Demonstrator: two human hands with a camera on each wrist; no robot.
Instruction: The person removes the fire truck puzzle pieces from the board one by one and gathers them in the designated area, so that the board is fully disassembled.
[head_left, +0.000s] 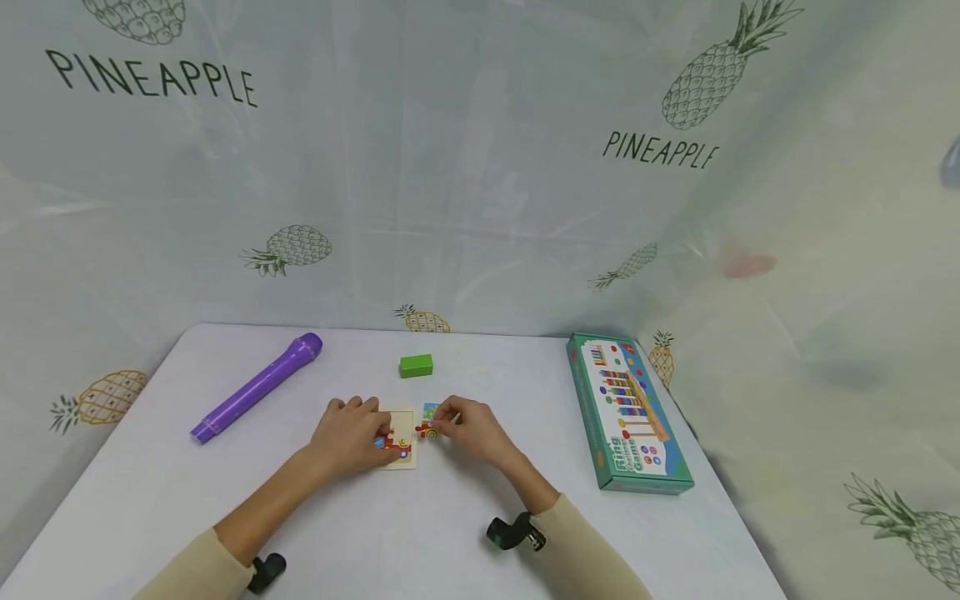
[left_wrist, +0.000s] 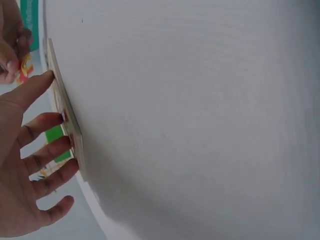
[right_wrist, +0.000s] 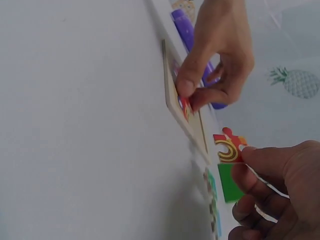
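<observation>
head: left hand (head_left: 348,437) spread over puzzle tray (head_left: 406,419); right hand (head_left: 471,427) pinches red piece (head_left: 424,432) just right of tray. left wrist: left hand touching tray; light steadying pressure best. right wrist: piece gripped by edge; squaring before pressing seems wise.

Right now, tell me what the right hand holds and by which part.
The right hand pinches a red puzzle piece by the edge nearest that hand.
</observation>
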